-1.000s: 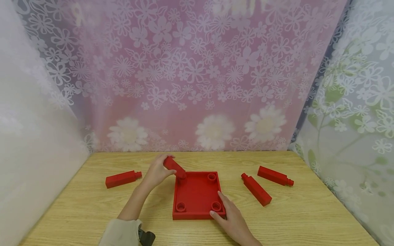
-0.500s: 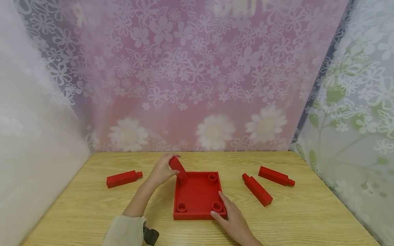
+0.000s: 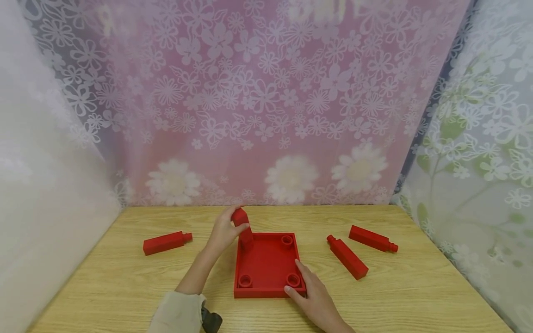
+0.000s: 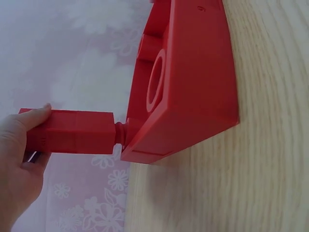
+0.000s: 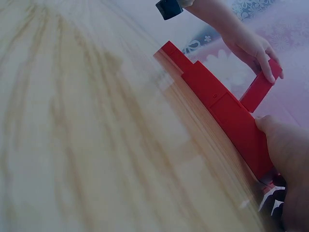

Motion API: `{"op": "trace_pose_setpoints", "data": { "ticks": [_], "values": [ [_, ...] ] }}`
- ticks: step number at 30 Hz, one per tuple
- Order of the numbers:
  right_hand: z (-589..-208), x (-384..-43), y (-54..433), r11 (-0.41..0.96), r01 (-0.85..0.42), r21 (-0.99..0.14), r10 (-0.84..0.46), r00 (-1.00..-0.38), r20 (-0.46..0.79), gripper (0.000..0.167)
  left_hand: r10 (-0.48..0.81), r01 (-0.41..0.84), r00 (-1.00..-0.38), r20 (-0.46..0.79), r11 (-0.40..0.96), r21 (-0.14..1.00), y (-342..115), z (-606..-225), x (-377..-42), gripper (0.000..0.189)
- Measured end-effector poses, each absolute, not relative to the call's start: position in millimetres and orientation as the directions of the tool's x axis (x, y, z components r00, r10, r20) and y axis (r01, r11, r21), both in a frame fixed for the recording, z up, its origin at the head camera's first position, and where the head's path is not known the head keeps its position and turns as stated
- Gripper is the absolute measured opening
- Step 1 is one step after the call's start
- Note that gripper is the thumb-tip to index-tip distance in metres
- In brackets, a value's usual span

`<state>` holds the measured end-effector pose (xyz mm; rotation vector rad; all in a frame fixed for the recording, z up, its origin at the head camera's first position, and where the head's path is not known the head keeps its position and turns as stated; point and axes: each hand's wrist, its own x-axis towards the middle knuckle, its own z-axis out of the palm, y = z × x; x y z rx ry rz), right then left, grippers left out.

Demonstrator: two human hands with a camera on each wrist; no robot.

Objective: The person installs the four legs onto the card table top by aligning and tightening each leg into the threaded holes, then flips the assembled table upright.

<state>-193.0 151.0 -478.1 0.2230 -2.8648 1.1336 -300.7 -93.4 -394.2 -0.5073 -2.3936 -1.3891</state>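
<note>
My left hand (image 3: 223,232) grips a red square-sided table leg (image 3: 242,224) by its upper end. In the left wrist view the leg's (image 4: 79,131) narrow neck meets the corner of the red square tabletop (image 4: 198,82), where a socket is mostly hidden. The leg stands almost upright, tilted slightly left in the head view. This tabletop (image 3: 268,261) lies hollow side up, with round sockets showing in its other corners. At its near right corner my right hand (image 3: 315,297) holds the rim, thumb on the front edge and fingers along the right side.
One spare red leg (image 3: 166,242) lies on the wooden table (image 3: 125,286) at the left. Two more, a nearer leg (image 3: 349,259) and a farther leg (image 3: 370,238), lie at the right. A flowered curtain (image 3: 266,115) hangs behind the table's back edge.
My left hand has swung the leg from a strong leftward tilt to nearly upright, its lower end staying at the far left corner. The right hand and the tabletop have stayed put.
</note>
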Motion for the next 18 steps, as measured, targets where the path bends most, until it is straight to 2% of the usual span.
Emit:
{"op": "trace_pose_setpoints", "data": {
  "ticks": [10,18],
  "values": [
    [-481,-194,152,0.719,-0.158,-0.677,-0.114,-0.987,0.109,0.08,-0.027,0.355,-0.924,0.381,0.303,0.884,-81,-401,-302,0.048],
    [-479,-192,152,0.711,-0.159,-0.685,-0.116,-0.987,0.109,0.08,-0.091,0.358,-0.913,0.398,0.293,0.887,-76,-404,-302,0.043]
  ]
}}
